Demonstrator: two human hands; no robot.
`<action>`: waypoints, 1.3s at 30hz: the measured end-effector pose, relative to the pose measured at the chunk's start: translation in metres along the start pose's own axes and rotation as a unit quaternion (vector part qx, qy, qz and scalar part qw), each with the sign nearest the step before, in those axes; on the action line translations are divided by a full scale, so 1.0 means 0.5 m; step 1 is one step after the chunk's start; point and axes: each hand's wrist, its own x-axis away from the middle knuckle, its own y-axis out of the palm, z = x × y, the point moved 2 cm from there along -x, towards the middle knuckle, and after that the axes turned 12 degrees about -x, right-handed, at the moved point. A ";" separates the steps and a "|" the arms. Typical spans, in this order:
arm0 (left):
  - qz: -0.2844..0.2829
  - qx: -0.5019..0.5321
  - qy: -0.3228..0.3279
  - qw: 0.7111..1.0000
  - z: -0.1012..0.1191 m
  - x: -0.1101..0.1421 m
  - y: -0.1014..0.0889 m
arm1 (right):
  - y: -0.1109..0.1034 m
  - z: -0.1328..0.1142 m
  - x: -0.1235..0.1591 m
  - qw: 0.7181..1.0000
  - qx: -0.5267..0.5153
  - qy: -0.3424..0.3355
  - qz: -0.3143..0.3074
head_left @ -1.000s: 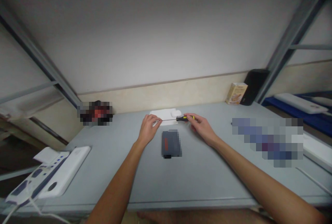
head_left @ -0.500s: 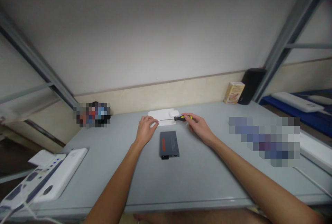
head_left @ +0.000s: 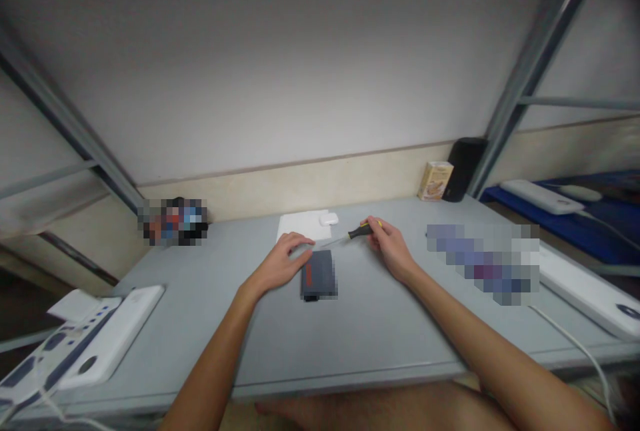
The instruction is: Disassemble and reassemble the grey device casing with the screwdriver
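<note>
My right hand [head_left: 393, 248] grips a screwdriver [head_left: 359, 232] by its black and yellow handle. The thin shaft points left and slightly down, its tip close to the far edge of a small dark grey-blue metal box [head_left: 323, 274]. Red lettering runs along the left side of that box, and a black part juts from its near edge. My left hand [head_left: 285, 263] is at the box's far left corner, fingers apart, thumb at or just over the corner. Whether it presses on the box cannot be made out. Behind lies a white sheet [head_left: 300, 223] with a small white rounded case [head_left: 329, 218].
All this rests on a grey table [head_left: 370, 338]. White power strips lie at the left [head_left: 125, 334] and right [head_left: 580, 291], trailing cables. A yellowish carton [head_left: 436, 181] and a black speaker-like object [head_left: 465, 168] stand at the back right. Blurred-out items lie at both sides.
My left hand has come nearer, from the white sheet to the box's far corner. The screwdriver has moved off the sheet, its tip now tilted down towards the box. The view has shifted slightly.
</note>
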 end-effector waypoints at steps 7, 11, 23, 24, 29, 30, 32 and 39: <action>-0.047 -0.075 -0.025 0.996 0.055 0.054 0.023 | -0.036 -0.020 0.042 0.997 -0.072 -0.009 0.039; -0.013 -0.201 -0.127 0.971 0.099 0.030 0.055 | -0.048 -0.029 0.057 0.996 -0.073 0.000 0.051; -0.076 -0.057 0.026 0.995 0.056 0.011 0.075 | -0.023 -0.032 0.079 0.974 0.201 -0.052 -0.087; -0.067 -0.055 0.040 0.995 0.054 -0.002 0.079 | -0.024 -0.038 0.081 0.974 0.205 -0.065 -0.073; 0.025 -0.032 0.013 0.999 0.110 -0.056 0.117 | -0.036 -0.047 0.081 0.974 0.217 -0.064 -0.008; 0.022 -0.031 0.009 0.999 0.126 -0.060 0.126 | -0.037 -0.044 0.080 0.974 0.218 -0.054 -0.005; 0.003 -0.041 0.026 0.999 0.152 -0.060 0.137 | -0.039 -0.038 0.078 0.975 0.218 -0.044 -0.009; -0.140 -0.040 0.150 0.978 0.142 -0.045 0.106 | -0.041 -0.038 0.074 0.976 0.204 -0.076 0.003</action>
